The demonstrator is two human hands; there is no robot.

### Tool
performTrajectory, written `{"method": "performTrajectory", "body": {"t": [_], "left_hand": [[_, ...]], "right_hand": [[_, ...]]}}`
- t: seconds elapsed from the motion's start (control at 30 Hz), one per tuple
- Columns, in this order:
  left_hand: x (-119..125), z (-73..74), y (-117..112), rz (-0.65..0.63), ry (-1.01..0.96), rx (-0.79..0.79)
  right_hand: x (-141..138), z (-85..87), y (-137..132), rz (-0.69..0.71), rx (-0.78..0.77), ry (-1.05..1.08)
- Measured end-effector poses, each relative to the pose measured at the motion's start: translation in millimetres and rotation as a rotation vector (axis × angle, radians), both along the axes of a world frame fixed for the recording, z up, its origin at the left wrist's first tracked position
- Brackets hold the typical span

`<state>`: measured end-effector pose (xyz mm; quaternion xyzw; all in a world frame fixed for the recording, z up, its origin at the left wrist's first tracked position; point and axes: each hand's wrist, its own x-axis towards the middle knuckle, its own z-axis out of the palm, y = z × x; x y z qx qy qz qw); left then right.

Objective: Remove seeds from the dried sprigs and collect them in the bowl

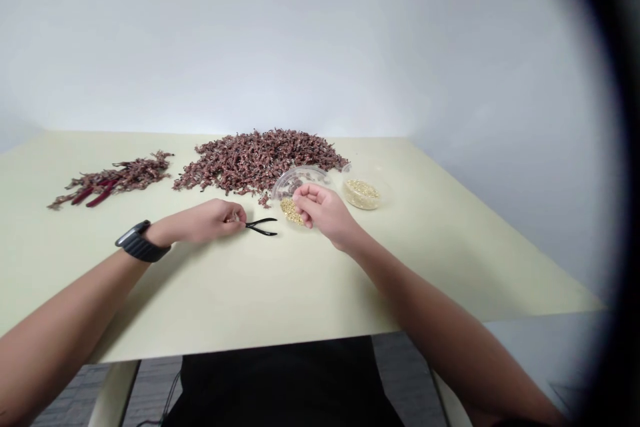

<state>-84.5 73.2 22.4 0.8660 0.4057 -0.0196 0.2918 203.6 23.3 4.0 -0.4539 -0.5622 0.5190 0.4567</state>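
Observation:
My left hand (215, 221) is pinched shut on a small pale piece, right at the jaws of a pair of black-handled pliers (261, 227). I cannot tell whether it grips the pliers too. My right hand (324, 208) hangs with curled fingers over a clear plastic dish (300, 181), which holds small gold beads (291, 211) and some dark pieces. Those fingers are closed, and anything in them is too small to see. A second clear dish (361, 193) of pale gold beads stands just beyond my right hand.
A large heap of small reddish-brown pieces (255, 160) lies at the back of the cream table (280, 293). A smaller reddish-brown pile (115, 177) with dark red strips lies to the left. A black watch (140, 241) is on my left wrist.

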Motion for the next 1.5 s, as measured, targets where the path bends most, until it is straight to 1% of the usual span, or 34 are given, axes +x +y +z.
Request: {"method": "performTrajectory", "body": {"t": [0.07,0.17,0.23,0.27,0.33,0.37,0.43,0.47,0.57,0.63,0.7,0.83,0.93,1.03,1.17,1.37,1.5], "left_hand": [[6.7,-0.6,-6.2,0.005,0.018,0.099],[12.2,0.1,-12.5,-0.006,0.032,0.203],[14.0,2.2,-16.2,0.025,-0.001,0.302],[15.5,3.5,-18.8,0.052,-0.044,0.362],[21.0,5.8,-27.2,0.12,-0.192,0.465],[25.3,6.3,-32.9,0.145,-0.29,0.469],[35.7,5.0,-45.7,0.197,-0.498,0.429],[40.9,3.2,-51.8,0.199,-0.568,0.429],[51.7,-4.6,-64.3,0.153,-0.694,0.559],[53.8,-9.5,-67.3,0.13,-0.707,0.599],[53.4,-12.6,-67.5,0.122,-0.7,0.585],[51.9,-14.0,-66.0,0.117,-0.708,0.539],[51.0,-14.3,-64.4,0.086,-0.705,0.557],[49.2,-15.9,-61.7,0.03,-0.705,0.628],[46.2,-19.6,-57.1,-0.052,-0.711,0.749],[40.8,-22.9,-52.7,-0.155,-0.591,0.992],[38.8,-23.6,-52.8,-0.201,-0.564,1.089]], "right_hand": [[-0.2,-0.4,0.0,-0.003,-0.01,0.019],[-1.2,-0.3,-1.6,0.008,-0.021,0.017],[-2.3,0.5,-3.5,0.023,-0.033,0.022],[-2.9,1.0,-4.6,0.034,-0.042,0.029],[-4.1,2.0,-7.0,0.069,-0.064,0.051],[-4.7,2.4,-8.4,0.096,-0.075,0.065],[-6.3,3.0,-11.4,0.181,-0.11,0.1],[-7.2,3.1,-13.1,0.234,-0.135,0.123],[-10.5,2.6,-17.9,0.353,-0.197,0.184],[-12.6,1.7,-20.2,0.37,-0.198,0.184],[-13.9,0.6,-21.3,0.363,-0.183,0.157],[-13.5,0.2,-21.4,0.369,-0.175,0.109],[-11.5,1.5,-21.0,0.404,-0.178,0.099],[-10.1,2.0,-20.3,0.435,-0.19,0.136],[-9.6,1.8,-18.6,0.437,-0.208,0.185],[-6.6,3.0,-17.1,0.415,-0.28,0.26],[-5.3,2.4,-17.4,0.435,-0.311,0.324]]}}
